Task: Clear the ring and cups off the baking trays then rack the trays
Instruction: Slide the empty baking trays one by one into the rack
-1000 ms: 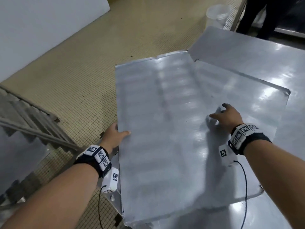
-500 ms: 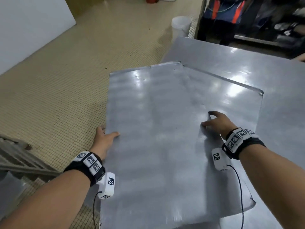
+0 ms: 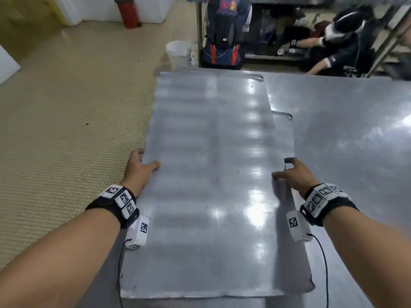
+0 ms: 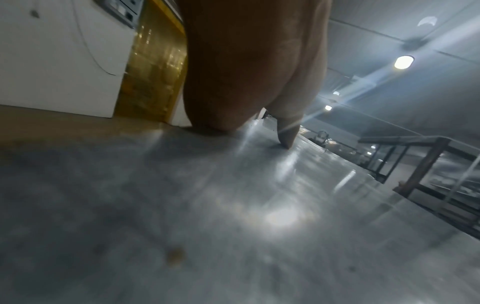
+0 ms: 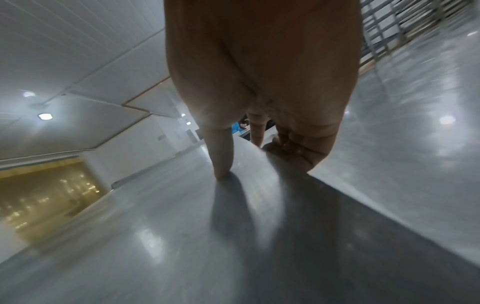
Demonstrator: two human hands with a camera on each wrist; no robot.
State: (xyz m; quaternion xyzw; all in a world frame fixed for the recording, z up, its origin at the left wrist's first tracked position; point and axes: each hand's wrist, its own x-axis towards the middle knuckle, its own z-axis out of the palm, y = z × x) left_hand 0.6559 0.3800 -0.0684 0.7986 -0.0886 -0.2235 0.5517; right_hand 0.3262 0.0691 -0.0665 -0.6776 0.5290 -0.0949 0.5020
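1. Top tray (image 3: 211,174): broad, thin metal sheet, bare, lying askew on a second tray (image 3: 285,134) on the tabletop (image 3: 355,141). Probably stiff, slick and awkward rather than heavy.
2. Left hand (image 3: 139,172) at 9 o'clock, right hand (image 3: 293,174) at 3: each holds a long edge, thumb on top, fingers curled under.
3. Mid-edge holds should balance it.

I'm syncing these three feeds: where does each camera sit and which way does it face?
Head: worn high, looking down at the flat grey metal baking tray; both forearms, left hand, right hand show.
Left wrist: low along the palm, thumb on the tray.
Right wrist: along fingers curled over the tray's edge.
All share the tray.
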